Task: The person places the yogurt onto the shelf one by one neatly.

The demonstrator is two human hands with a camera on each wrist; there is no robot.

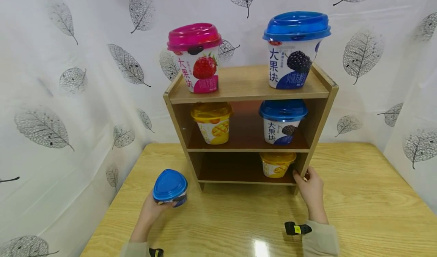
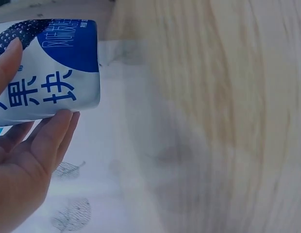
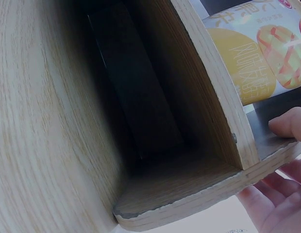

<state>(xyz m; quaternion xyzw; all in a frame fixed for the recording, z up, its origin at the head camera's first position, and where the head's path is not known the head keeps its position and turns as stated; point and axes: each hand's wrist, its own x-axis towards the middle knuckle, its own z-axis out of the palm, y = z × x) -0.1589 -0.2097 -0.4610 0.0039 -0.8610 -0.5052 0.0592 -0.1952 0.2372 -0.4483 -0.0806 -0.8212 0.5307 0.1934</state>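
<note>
My left hand [image 1: 153, 210] holds a blue-lidded yogurt cup [image 1: 170, 185] above the table, left of a small wooden shelf [image 1: 249, 98]. Its label [image 2: 48, 73], with blackberries and dark blue print, shows in the left wrist view, thumb on one side and fingers on the other. My right hand [image 1: 312, 188] grips the lower part of the shelf's right side panel [image 1: 317, 128]. In the right wrist view the thumb [image 3: 289, 124] lies on the inner side and the fingers behind the panel. Beside that thumb, a yellow-lidded mango cup [image 1: 277, 166] stands on the bottom tier.
On the top tier stand a pink-lidded strawberry cup [image 1: 196, 60] and a blue-lidded blackberry cup [image 1: 295, 52]. The middle tier holds a yellow-lidded cup [image 1: 213, 124] and a blue-lidded cup [image 1: 283, 122]. A leaf-print curtain [image 1: 102, 18] hangs behind the wooden table [image 1: 232, 223].
</note>
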